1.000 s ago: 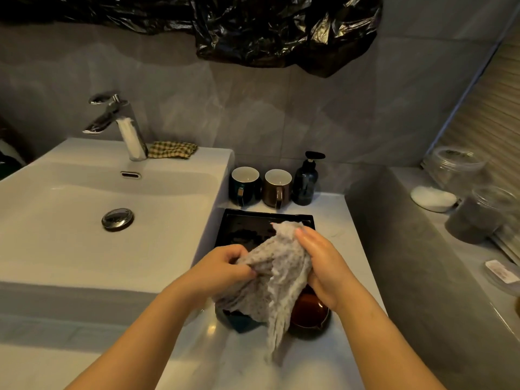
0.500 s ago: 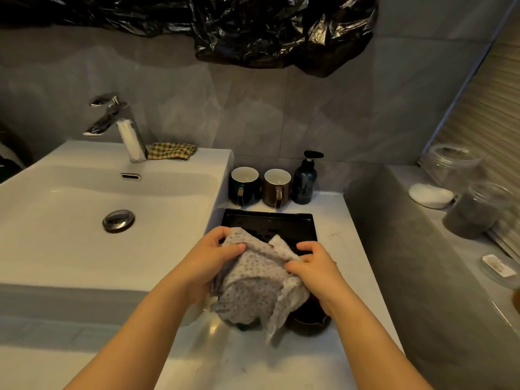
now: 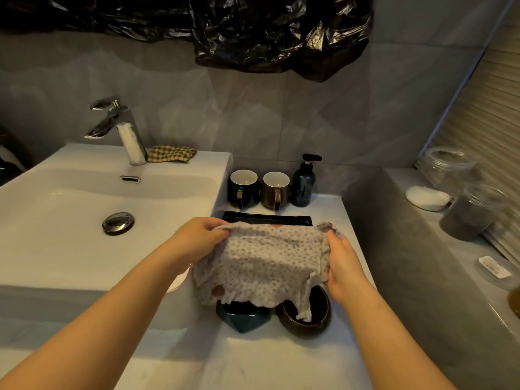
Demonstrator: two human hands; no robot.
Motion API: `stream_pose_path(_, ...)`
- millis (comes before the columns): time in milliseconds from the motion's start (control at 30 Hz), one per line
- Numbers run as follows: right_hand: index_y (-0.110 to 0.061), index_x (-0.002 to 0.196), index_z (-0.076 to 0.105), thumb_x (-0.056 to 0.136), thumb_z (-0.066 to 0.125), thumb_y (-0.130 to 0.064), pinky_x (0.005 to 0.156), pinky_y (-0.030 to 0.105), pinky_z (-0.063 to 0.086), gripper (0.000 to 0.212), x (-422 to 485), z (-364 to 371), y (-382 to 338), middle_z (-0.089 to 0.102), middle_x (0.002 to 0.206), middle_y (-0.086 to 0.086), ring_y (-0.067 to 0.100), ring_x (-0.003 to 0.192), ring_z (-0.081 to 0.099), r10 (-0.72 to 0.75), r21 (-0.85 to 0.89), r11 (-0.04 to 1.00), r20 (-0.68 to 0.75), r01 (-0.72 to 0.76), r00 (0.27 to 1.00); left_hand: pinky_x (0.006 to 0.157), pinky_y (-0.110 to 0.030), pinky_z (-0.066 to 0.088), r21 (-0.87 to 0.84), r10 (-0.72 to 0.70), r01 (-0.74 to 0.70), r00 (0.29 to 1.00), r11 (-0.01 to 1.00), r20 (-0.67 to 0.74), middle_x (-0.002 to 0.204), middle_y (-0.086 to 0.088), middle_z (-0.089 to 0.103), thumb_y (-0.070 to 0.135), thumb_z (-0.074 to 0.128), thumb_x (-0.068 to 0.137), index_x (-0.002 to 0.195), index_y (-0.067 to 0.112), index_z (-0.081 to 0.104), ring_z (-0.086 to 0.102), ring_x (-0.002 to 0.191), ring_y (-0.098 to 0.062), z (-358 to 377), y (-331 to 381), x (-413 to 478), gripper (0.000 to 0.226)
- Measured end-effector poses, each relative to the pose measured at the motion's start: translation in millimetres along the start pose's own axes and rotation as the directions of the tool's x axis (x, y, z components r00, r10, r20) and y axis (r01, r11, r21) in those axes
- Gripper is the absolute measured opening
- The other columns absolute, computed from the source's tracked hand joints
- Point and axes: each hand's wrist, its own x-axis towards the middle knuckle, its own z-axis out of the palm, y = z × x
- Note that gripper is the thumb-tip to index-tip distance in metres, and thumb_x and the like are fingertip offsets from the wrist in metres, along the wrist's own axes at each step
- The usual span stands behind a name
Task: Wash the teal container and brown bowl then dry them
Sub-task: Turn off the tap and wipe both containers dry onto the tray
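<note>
A grey dotted cloth (image 3: 261, 263) is stretched out flat between my two hands above the counter. My left hand (image 3: 199, 237) pinches its left top corner and my right hand (image 3: 340, 260) pinches its right edge. Under the cloth's lower hem the teal container (image 3: 242, 318) stands on the white counter, partly hidden. The brown bowl (image 3: 306, 313) sits right beside it on the right, and a strip of the cloth hangs into it.
A black tray (image 3: 267, 218) lies behind the cloth. Two mugs (image 3: 243, 187) and a dark soap pump bottle (image 3: 304, 181) stand at the wall. The white sink (image 3: 84, 220) with tap (image 3: 118, 128) is on the left. Jars (image 3: 472, 212) stand on the grey ledge at right.
The cloth was bunched between my hands; my hands have moved apart and spread it wide and flat. The teal container and brown bowl stayed on the counter.
</note>
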Motion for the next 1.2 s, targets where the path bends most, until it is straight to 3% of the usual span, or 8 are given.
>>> stream_pose_path(167,-0.012,0.103,0.06,0.093,0.053,-0.032,0.086,0.046,0.054,0.023,1,-4,-4,0.069,0.105,0.012,0.028,0.096,0.066,0.051,-0.016,0.999,-0.013,-0.051,0.999,0.067,-0.031,0.051,-0.28,-0.147,0.147,0.989,0.949,0.019,0.104,-0.007,0.065,0.027,0.067,0.084,0.11,0.02,0.061,0.063,0.091,-0.023,-4,4,4,0.028)
stream_pose_path(300,-0.001,0.117,0.056,0.083,0.063,0.002,0.065,0.038,0.059,0.035,-3,-8,-4,0.067,0.101,0.021,0.03,0.083,0.067,0.111,-0.059,0.992,0.037,-0.108,0.993,0.068,-0.036,0.053,-0.52,-0.226,0.288,0.957,0.804,0.181,0.101,-0.016,0.065,0.005,0.066,0.081,0.115,0.014,0.057,0.063,0.082,-0.025,-15,1,5,0.036)
stream_pose_path(533,-0.015,0.144,0.026,0.085,0.051,0.01,0.074,0.041,0.059,0.069,4,-14,-3,0.046,0.131,0.021,0.035,0.105,0.06,0.019,-0.473,0.881,-0.032,-0.032,0.999,0.076,-0.036,0.043,-0.255,-0.062,0.034,0.993,0.966,-0.102,0.09,-0.011,0.066,-0.001,0.061,0.085,0.085,0.017,0.069,0.057,0.087,-0.025,-29,-10,5,0.02)
stream_pose_path(767,-0.012,0.085,0.062,0.087,0.043,-0.001,0.074,0.034,0.048,0.022,-3,1,-17,0.055,0.095,0.009,0.021,0.09,0.054,0.029,-0.495,0.869,0.018,-0.016,0.999,0.07,-0.023,0.047,0.188,0.146,-0.115,0.976,0.975,-0.161,0.099,-0.001,0.064,0.002,0.071,0.075,0.104,0.019,0.067,0.059,0.093,-0.018,-28,-12,3,0.034)
stream_pose_path(900,-0.025,0.093,0.06,0.08,0.069,-0.027,0.074,0.028,0.05,0.016,-7,-4,-8,0.047,0.106,0.0,0.012,0.091,0.052,-0.137,-0.761,0.576,0.271,0.299,0.953,0.058,-0.025,0.046,0.302,0.212,-0.133,0.946,0.944,-0.245,0.087,-0.003,0.065,0.012,0.063,0.079,0.071,0.017,0.067,0.061,0.075,-0.019,-21,-12,3,0.01)
stream_pose_path(1067,-0.033,0.079,0.061,0.084,0.062,-0.04,0.102,0.037,0.032,0.009,-12,-11,-6,0.038,0.132,-0.009,0.018,0.125,0.035,-0.267,-0.931,0.13,0.299,0.342,0.916,0.054,-0.026,0.031,0.172,0.191,-0.144,0.934,0.975,-0.302,0.07,-0.001,0.042,0.009,0.056,0.076,0.056,0.008,0.046,0.04,0.061,-0.018,-8,-4,-1,0.022)
stream_pose_path(1133,-0.028,0.074,0.059,0.086,0.058,-0.034,0.091,0.034,0.035,0.014,-12,-6,-6,0.053,0.105,-0.009,0.017,0.109,0.047,-0.289,-0.917,0.15,0.317,0.37,0.903,0.053,-0.028,0.025,0.127,0.155,-0.123,0.944,0.984,-0.291,0.063,-0.002,0.039,0.012,0.052,0.079,0.061,0.012,0.042,0.034,0.06,-0.017,5,0,-5,0.02)
stream_pose_path(1200,-0.018,0.073,0.055,0.087,0.055,-0.027,0.073,0.033,0.043,0.017,-14,2,-4,0.055,0.079,-0.001,0.019,0.084,0.054,-0.279,-0.858,0.397,0.225,0.325,0.934,0.053,-0.028,0.029,0.092,0.108,-0.086,0.955,0.992,-0.275,0.066,-0.001,0.043,0.017,0.049,0.083,0.067,0.013,0.043,0.037,0.06,-0.016,18,0,-6,0.018)
